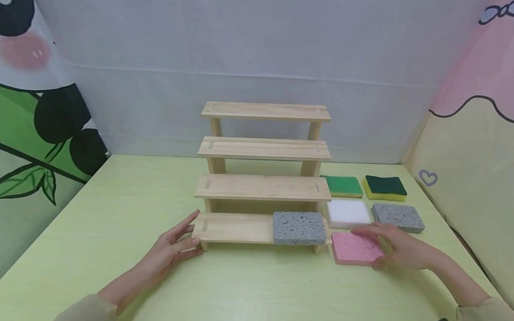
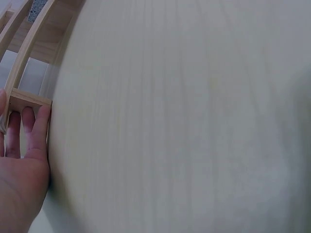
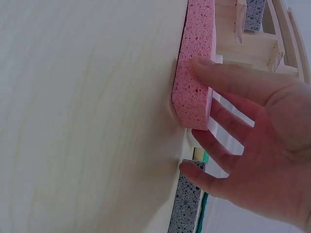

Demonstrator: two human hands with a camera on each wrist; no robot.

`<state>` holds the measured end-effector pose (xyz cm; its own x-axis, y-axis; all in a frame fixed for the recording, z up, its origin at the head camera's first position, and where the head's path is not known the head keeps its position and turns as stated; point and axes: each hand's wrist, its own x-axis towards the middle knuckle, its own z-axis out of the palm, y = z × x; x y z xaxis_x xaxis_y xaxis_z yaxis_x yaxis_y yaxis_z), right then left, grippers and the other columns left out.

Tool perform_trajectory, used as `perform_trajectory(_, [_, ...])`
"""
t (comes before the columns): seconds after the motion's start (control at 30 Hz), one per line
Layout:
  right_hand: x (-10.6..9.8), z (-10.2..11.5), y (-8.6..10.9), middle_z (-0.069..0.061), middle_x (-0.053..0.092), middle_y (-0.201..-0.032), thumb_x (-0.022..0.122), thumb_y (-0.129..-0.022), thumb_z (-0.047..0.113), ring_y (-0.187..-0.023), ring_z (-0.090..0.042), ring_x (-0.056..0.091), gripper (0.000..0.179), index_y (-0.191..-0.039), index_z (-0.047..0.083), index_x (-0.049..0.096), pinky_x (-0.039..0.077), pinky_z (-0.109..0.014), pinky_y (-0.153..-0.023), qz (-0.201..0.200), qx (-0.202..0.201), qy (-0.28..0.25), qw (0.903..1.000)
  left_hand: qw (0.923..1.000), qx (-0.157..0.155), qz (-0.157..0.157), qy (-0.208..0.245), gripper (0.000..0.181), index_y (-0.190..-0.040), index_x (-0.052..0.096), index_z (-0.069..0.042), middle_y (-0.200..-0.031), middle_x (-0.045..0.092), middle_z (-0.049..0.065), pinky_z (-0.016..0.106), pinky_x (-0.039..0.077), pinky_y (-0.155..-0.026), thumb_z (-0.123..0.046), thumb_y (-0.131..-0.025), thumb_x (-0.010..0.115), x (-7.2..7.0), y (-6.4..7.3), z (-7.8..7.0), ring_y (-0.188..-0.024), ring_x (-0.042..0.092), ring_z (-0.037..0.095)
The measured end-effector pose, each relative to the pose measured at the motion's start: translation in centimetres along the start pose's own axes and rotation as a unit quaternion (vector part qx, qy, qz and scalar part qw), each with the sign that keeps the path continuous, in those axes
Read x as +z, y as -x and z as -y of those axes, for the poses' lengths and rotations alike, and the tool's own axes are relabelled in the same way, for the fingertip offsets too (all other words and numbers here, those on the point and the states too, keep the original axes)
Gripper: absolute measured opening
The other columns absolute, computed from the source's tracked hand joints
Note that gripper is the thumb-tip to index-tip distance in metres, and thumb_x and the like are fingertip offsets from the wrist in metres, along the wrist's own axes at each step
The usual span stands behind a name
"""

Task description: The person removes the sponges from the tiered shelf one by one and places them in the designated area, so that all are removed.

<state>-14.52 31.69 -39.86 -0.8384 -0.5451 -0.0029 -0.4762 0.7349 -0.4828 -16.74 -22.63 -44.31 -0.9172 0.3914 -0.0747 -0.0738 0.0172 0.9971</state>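
Note:
My right hand (image 1: 394, 245) holds a pink sponge (image 1: 356, 248) at its right end, thumb on the near side and fingers across the far edge. The sponge is low at the table, by the right front foot of a four-step wooden stand (image 1: 232, 228). In the right wrist view, the thumb lies against the sponge's (image 3: 192, 87) pitted long side. My left hand (image 1: 174, 245) touches the left end of the stand's lowest step with extended fingers; the left wrist view shows fingertips against the wooden side piece (image 2: 30, 98). A grey speckled sponge (image 1: 299, 227) lies on that step's right half.
Right of the stand lie a white sponge (image 1: 348, 213), another grey speckled sponge (image 1: 398, 217), a green-topped sponge (image 1: 343, 186) and a dark-green and yellow sponge (image 1: 384, 188). A pale cloth wall (image 1: 149, 108) rises behind, with printed side panels at left and right.

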Motion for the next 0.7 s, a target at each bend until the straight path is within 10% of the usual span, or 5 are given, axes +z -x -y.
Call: perform_trajectory(0.7, [-0.05, 0.01, 0.06, -0.01, 0.055, -0.145, 0.086, -0.07, 0.022, -0.133, -0.046, 0.043, 0.077, -0.14, 0.018, 0.055, 0.04, -0.07, -0.103, 0.006, 0.012, -0.025, 0.9996, 1.0, -0.007, -0.006, -0.002, 0.073, -0.16, 0.017, -0.021, -0.137, 0.036, 0.013, 0.031, 0.057, -0.099, -0.012, -0.1, 0.057, 0.14, 0.12, -0.28, -0.113, 0.062, 0.008])
